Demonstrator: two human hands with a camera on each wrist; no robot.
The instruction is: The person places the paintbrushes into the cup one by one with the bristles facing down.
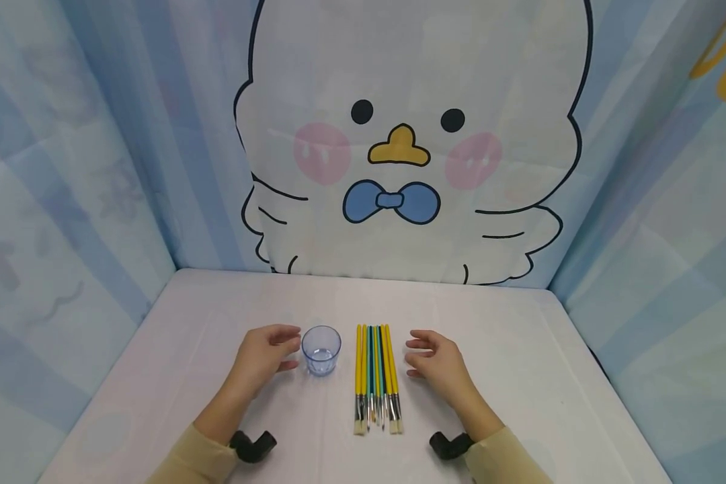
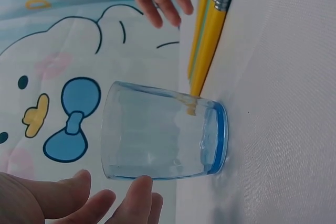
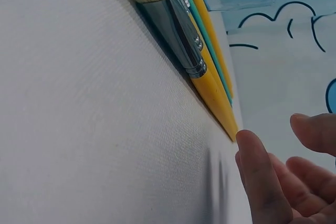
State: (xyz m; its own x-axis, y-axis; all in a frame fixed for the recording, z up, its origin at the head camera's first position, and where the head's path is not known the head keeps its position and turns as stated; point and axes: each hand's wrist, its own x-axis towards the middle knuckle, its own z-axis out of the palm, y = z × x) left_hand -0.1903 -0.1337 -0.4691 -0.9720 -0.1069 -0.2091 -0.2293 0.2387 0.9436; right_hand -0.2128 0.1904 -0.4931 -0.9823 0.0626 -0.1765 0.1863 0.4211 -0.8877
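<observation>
On a pale surface (image 1: 520, 356) before a cartoon-bird backdrop (image 1: 411, 60), a clear cup (image 1: 321, 353) stands upright beside a row of brushes (image 1: 378, 376), bristles toward the person. The left hand (image 1: 267, 351), fingers loosely extended, is just beside the cup, though whether a fingertip touches it cannot be told; the right hand (image 1: 440, 363), fingers relaxed and parted, is near the brushes, on the side away from the cup.
</observation>
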